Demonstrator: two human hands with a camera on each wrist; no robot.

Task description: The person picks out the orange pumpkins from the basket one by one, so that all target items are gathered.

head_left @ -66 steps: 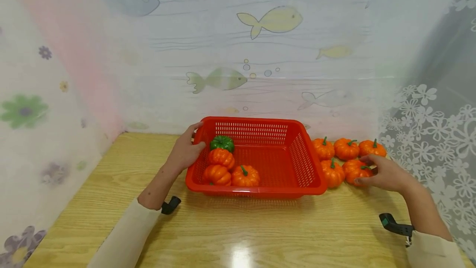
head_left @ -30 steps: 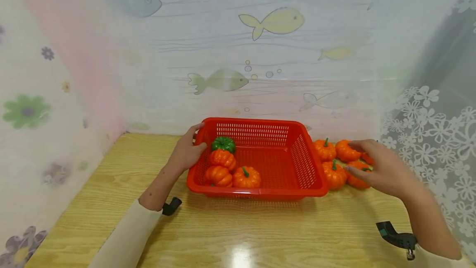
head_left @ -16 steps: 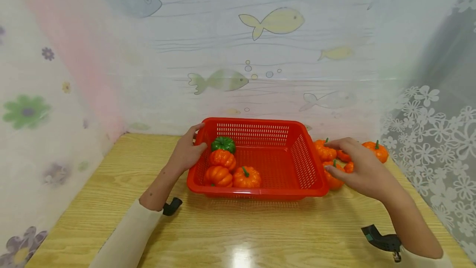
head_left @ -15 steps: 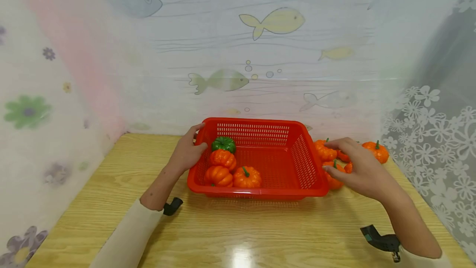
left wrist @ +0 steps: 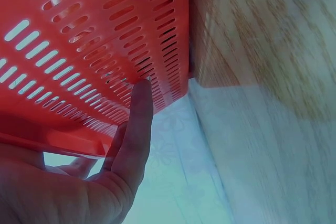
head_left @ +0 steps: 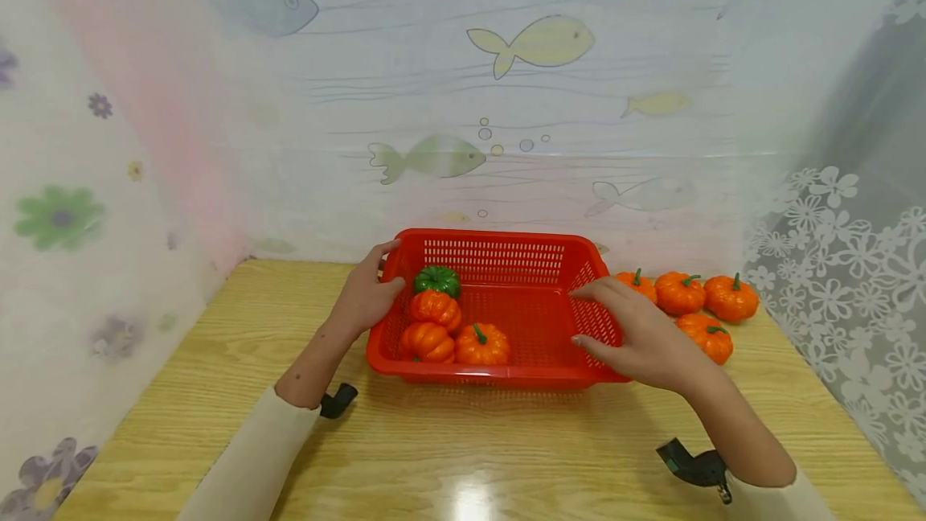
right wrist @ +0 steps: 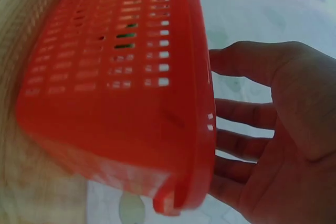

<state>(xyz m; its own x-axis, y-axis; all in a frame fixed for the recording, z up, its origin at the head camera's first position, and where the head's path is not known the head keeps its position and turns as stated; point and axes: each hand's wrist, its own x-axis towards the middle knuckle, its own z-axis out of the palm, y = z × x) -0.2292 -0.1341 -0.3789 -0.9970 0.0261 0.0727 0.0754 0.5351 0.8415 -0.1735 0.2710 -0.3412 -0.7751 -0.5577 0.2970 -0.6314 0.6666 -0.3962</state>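
Note:
A red plastic basket (head_left: 499, 372) with slotted walls stands on the wooden table. My left hand (head_left: 364, 296) grips its left rim, thumb over the edge and a finger (left wrist: 137, 129) against the outer wall. Inside, on the left, lie a green pumpkin (head_left: 437, 283) and three orange ones, among them a pumpkin with a green stem (head_left: 482, 345). My right hand (head_left: 644, 336) reaches across the right rim, fingers spread apart and thumb out. In the right wrist view the palm (right wrist: 299, 129) shows nothing held; the rim hides the fingertips.
Right of the basket several orange pumpkins sit on the table, including a back-right pumpkin (head_left: 731, 299) and a front pumpkin (head_left: 705, 337). My right hand may hide another. A fish-patterned curtain (head_left: 535, 183) hangs behind the table (head_left: 448, 449).
My right hand has moved left from the outer pumpkins, over the nearer ones, to the basket's right rim. My left hand stays on the left rim. The basket's contents look the same.

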